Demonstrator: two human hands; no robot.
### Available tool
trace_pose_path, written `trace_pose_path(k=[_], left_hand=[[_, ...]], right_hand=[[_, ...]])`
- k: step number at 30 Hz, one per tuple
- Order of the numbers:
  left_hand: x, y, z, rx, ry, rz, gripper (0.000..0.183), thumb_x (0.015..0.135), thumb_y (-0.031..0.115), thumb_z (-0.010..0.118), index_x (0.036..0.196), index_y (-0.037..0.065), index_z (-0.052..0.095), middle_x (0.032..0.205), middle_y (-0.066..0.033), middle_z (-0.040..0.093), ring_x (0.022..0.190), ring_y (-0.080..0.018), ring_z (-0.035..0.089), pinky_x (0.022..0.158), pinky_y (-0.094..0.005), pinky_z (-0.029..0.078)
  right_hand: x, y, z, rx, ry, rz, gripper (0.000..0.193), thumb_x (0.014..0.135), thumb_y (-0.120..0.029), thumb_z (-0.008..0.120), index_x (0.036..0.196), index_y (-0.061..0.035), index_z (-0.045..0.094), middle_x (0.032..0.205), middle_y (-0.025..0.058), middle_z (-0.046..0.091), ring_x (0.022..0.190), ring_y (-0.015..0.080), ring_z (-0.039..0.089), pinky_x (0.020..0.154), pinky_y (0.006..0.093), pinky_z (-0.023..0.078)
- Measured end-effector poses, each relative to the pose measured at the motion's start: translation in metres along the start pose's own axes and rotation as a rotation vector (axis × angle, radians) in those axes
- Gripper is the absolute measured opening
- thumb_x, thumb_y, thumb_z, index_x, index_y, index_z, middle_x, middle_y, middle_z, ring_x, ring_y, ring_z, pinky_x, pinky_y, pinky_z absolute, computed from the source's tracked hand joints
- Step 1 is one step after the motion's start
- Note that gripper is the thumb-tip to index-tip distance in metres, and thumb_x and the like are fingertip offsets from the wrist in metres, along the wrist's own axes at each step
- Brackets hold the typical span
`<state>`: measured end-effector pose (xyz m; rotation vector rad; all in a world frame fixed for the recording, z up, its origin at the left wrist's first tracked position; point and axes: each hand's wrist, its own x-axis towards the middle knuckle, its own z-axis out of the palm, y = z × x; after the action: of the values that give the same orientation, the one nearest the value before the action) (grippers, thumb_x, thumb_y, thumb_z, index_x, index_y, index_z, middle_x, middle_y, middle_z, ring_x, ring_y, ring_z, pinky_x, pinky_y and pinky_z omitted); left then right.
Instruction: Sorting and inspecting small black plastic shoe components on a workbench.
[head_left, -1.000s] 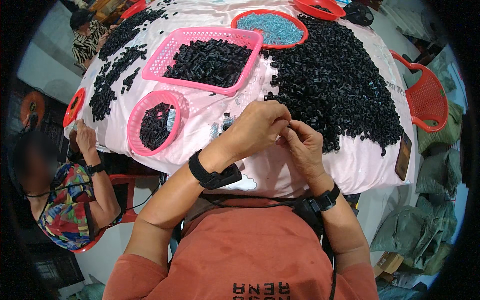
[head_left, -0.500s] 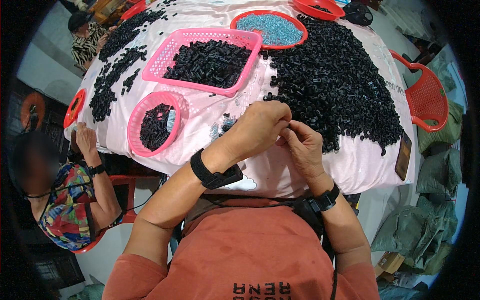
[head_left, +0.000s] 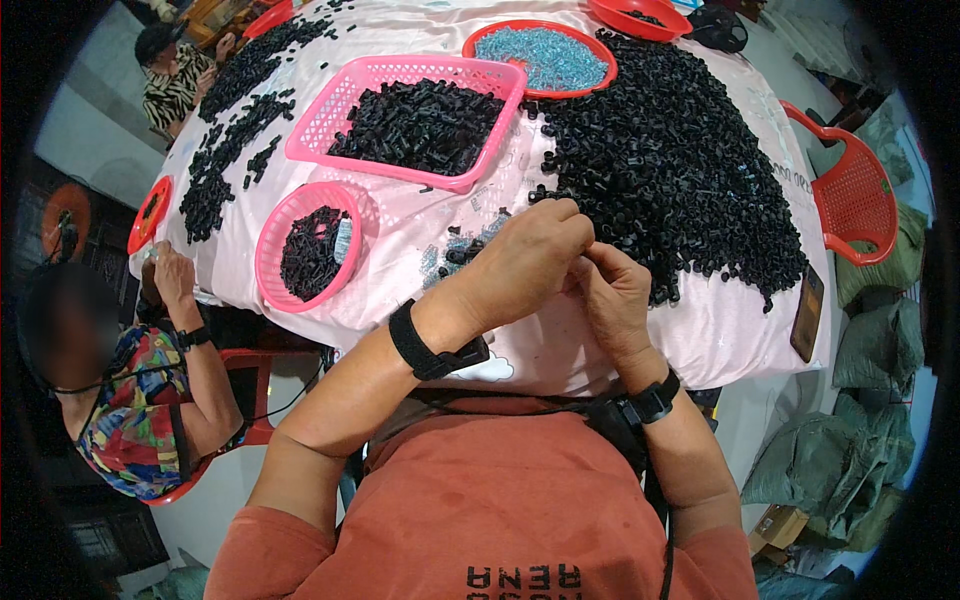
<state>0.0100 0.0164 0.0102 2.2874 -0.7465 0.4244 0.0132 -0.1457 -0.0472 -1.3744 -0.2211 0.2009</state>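
My left hand [head_left: 525, 255] and my right hand [head_left: 613, 300] meet over the near side of the table, fingertips pinched together. Whatever lies between them is hidden by the fingers and too small to name. Just beyond, a large heap of small black plastic pieces [head_left: 680, 150] spreads to the right. Left of my left hand lies a little scatter of clear bluish pieces [head_left: 435, 262] with a few black ones. A round pink basket [head_left: 268, 245] holds thin black parts, and a rectangular pink basket [head_left: 305, 145] holds more black pieces.
A red tray [head_left: 612, 75] of clear bluish pieces stands at the back. A phone [head_left: 806, 318] lies at the table's right edge, by a red chair [head_left: 855, 190]. Sacks [head_left: 880, 345] line the floor at right. Two other people sit at left, one in a colourful shirt [head_left: 135, 415].
My left hand has turned slightly and shifted a little right, now covering the small dark piece that showed between the fingertips. My right hand stays nearly in place.
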Motion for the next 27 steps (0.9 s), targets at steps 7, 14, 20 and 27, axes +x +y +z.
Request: trace_pose_path(k=[7, 14, 20, 27], left_hand=[[-0.004, -0.017, -0.007, -0.12, 0.107, -0.163, 0.004, 0.087, 0.001, 0.062, 0.089, -0.003, 0.064, 0.087, -0.0189, 0.064, 0.08, -0.0374, 0.064, 0.07, -0.0409, 0.051], [-0.013, -0.044, -0.007, 0.208, -0.065, -0.338, 0.009, 0.086, 0.003, 0.063, 0.091, -0.001, 0.069, 0.089, -0.0191, 0.067, 0.085, -0.039, 0.066, 0.075, -0.0435, 0.052], [-0.009, -0.042, 0.001, 0.206, -0.111, -0.377, 0.012, 0.082, 0.007, 0.066, 0.09, 0.0, 0.07, 0.093, -0.0183, 0.066, 0.09, -0.0388, 0.065, 0.079, -0.0456, 0.051], [-0.008, -0.04, 0.006, 0.266, -0.13, -0.36, 0.011, 0.082, 0.004, 0.06, 0.089, 0.0, 0.066, 0.093, -0.0211, 0.064, 0.088, -0.0421, 0.063, 0.079, -0.0487, 0.05]], right_hand=[[-0.001, -0.005, 0.002, 0.088, 0.027, 0.033, 0.018, 0.094, -0.008, 0.067, 0.11, 0.0013, 0.07, 0.086, 0.0037, 0.069, 0.069, 0.0096, 0.066, 0.06, 0.0229, 0.055], [0.001, -0.004, 0.003, 0.113, 0.051, 0.035, 0.015, 0.094, -0.006, 0.066, 0.107, 0.0004, 0.061, 0.086, 0.0062, 0.067, 0.069, 0.0118, 0.067, 0.051, 0.0252, 0.056], [-0.001, -0.01, 0.005, 0.083, 0.032, 0.065, 0.015, 0.095, -0.006, 0.065, 0.108, -0.0003, 0.06, 0.086, 0.0065, 0.067, 0.07, 0.0123, 0.068, 0.052, 0.0252, 0.056], [0.002, -0.002, -0.001, 0.055, 0.008, 0.04, 0.017, 0.098, -0.009, 0.061, 0.111, 0.0018, 0.059, 0.093, 0.0104, 0.069, 0.075, 0.0122, 0.069, 0.055, 0.0262, 0.058]])
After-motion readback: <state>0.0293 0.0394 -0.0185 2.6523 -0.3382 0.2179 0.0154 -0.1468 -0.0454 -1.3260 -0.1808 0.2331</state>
